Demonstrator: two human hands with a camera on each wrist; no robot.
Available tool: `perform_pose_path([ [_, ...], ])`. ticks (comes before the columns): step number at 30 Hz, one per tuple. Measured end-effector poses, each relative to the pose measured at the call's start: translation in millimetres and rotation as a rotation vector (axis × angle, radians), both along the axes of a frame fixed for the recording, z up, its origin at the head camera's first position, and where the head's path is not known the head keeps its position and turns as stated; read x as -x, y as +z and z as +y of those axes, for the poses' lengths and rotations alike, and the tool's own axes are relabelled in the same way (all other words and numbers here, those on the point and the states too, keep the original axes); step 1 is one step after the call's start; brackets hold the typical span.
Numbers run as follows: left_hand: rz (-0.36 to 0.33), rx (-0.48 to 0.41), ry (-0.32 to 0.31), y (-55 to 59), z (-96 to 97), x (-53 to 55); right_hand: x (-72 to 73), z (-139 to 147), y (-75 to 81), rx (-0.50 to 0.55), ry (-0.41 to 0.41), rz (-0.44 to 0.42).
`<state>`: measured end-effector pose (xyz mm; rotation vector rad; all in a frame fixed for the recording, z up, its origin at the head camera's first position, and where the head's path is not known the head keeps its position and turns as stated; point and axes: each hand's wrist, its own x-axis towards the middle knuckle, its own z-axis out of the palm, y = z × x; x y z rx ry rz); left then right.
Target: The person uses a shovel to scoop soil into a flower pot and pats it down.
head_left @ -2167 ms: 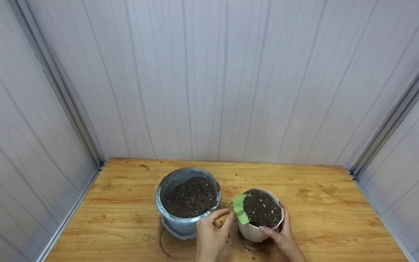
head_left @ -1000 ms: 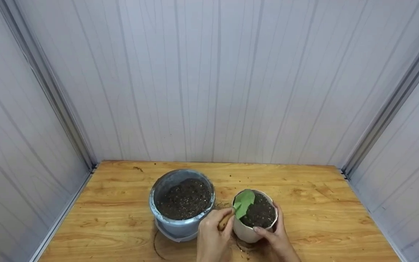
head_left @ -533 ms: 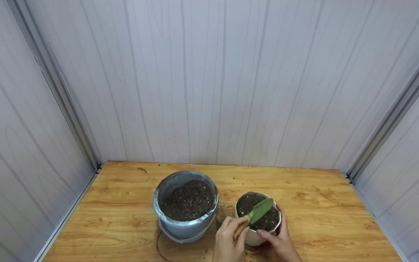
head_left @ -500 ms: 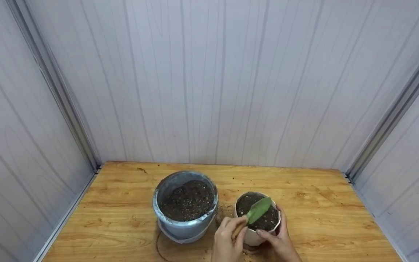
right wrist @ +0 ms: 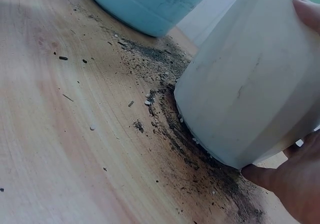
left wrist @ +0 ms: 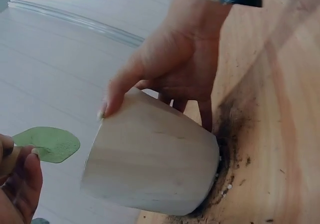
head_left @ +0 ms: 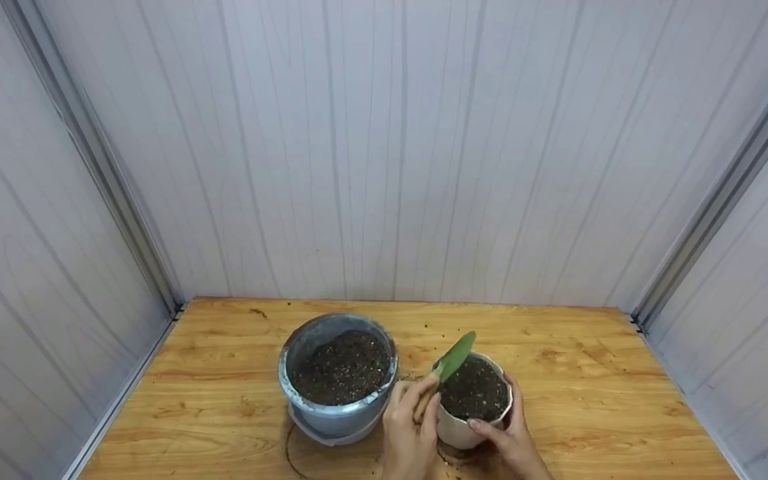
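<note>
In the head view my left hand (head_left: 409,427) grips the wooden handle of a small garden trowel (head_left: 457,357). Its green blade slants up over the left part of a white faceted flowerpot (head_left: 457,430) and hides some of the rim. Dark soil (head_left: 474,392) fills this pot near the top. My right hand (head_left: 517,443) holds the pot's right side, thumb at the front rim. From the left wrist, the right thumb lies on the rim while its fingers go behind the pot; the trowel blade (left wrist: 47,144) is apart from the pot there.
A larger blue-grey pot (head_left: 334,423), partly filled with soil, stands on a saucer (head_left: 341,439) left of the white one. Loose soil (right wrist: 155,59) is scattered round the pots on the wooden table (head_left: 211,393). Pale panel walls (head_left: 384,147) rise behind and at both sides.
The trowel went from the white pot's left rim in over its soil, then back left with the blade raised. My left hand moved with it. The right hand keeps holding the pot.
</note>
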<state>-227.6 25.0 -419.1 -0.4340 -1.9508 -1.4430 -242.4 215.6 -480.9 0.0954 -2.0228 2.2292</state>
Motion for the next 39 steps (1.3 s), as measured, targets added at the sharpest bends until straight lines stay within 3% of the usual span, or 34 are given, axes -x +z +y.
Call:
perform_pose_path([
  [2, -0.030, 0.030, 0.002, -3.6, 2.9, 2.0, -1.0, 0, -1.8, 0.024, 0.008, 0.016],
  [6, -0.095, 0.105, 0.069, -13.7, 5.1, -0.7, -1.4, -2, -4.2, 0.059, 0.027, 0.037],
  [9, -0.110, 0.144, 0.100, -13.2, 5.4, -4.4, -0.4, -3, -4.0, 0.062, 0.032, 0.052],
  [15, -0.100, 0.120, 0.027, -0.5, 8.4, -8.2, 0.1, 0, -3.2, 0.064, 0.036, 0.064],
  [22, -0.244, 0.091, -0.071, 2.0, 10.7, -10.0, -0.1, 2, -1.0, 0.095, 0.051, 0.042],
  [28, -0.285, 0.064, -0.127, 3.8, 9.9, -10.6, -1.1, 1, -1.8, 0.122, 0.058, 0.034],
  [32, -0.265, 0.055, -0.138, 0.7, 9.3, -13.9, -4.0, 0, -2.9, 0.113, 0.064, 0.004],
  [39, -0.097, 0.043, -0.162, -5.7, 12.6, -12.3, -2.6, -2, -2.3, 0.156, 0.084, 0.047],
])
